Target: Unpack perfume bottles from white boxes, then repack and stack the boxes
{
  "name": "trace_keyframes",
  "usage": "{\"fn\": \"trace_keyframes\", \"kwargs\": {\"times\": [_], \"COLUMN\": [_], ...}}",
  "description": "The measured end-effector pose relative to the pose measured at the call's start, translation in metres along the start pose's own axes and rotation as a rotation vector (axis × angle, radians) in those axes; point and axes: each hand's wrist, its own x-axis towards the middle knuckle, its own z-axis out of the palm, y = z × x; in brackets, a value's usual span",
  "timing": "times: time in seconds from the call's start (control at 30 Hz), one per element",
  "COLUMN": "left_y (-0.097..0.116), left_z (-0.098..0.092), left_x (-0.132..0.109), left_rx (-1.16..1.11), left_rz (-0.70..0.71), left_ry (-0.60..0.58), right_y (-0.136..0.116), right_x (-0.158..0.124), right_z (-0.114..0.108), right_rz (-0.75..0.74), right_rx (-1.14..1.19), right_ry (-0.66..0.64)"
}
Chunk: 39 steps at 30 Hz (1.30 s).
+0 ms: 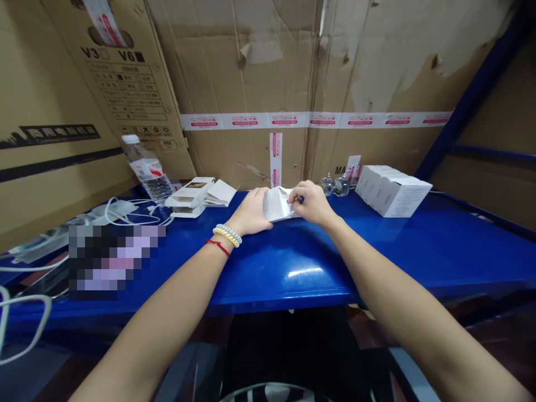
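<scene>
A small white printed carton (pixel 277 204) lies on the blue table, its flap end facing right. My left hand (pixel 252 212) is closed around the left side of it. At the other end, the bent fingers of my right hand (pixel 309 202) are pinched on the open flap edge; whether anything else is between them is hidden. Just behind my right hand stand small clear glass pieces (pixel 335 185). To the left of my left hand lie several flattened or open white cartons (pixel 192 192).
A row of closed white boxes (pixel 391 190) stands at the right. On the left are a water bottle (pixel 148 170), white cables (pixel 134 215), plastic-wrapped items and a blurred-out object (pixel 117 261). Large cardboard (pixel 251 72) walls the back; a blue metal post (pixel 464 95) rises at right.
</scene>
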Motion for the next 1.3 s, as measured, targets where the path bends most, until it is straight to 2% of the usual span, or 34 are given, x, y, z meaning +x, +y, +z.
{"fn": "trace_keyframes", "kwargs": {"times": [0.07,0.13,0.23,0.33,0.47,0.6,0.73,1.0,1.17,1.3], "left_y": [0.000,0.001,0.006,0.010,0.019,0.034,0.047,0.051,0.042,0.011], "left_z": [-0.001,-0.004,-0.009,-0.017,-0.028,-0.035,-0.040,-0.052,-0.058,-0.058], "left_x": [0.000,-0.001,-0.003,-0.004,0.001,0.009,0.020,0.049,0.051,0.040], "left_rx": [0.010,0.066,0.218,0.350,0.450,0.542,0.609,0.668,0.619,0.487], "left_rz": [-0.028,-0.047,-0.077,-0.091,-0.041,0.023,0.082,0.114,0.069,-0.039], "left_ry": [-0.011,-0.037,-0.052,-0.050,-0.057,-0.084,-0.175,-0.352,-0.348,-0.302], "right_y": [-0.001,-0.002,-0.005,-0.012,-0.019,-0.021,-0.016,-0.012,-0.011,-0.005], "right_x": [0.001,0.002,0.002,0.001,-0.001,-0.002,-0.005,-0.005,-0.003,0.001], "right_z": [-0.001,0.000,0.008,0.022,0.040,0.043,0.041,0.043,0.037,0.027], "right_rz": [0.069,0.223,0.550,0.738,0.853,0.905,0.929,0.882,0.886,0.936], "right_rx": [0.055,0.201,0.655,1.041,1.149,1.331,1.415,1.464,1.451,1.324], "right_ry": [-0.085,-0.180,-0.264,-0.232,-0.117,-0.079,-0.076,-0.052,-0.014,0.010]}}
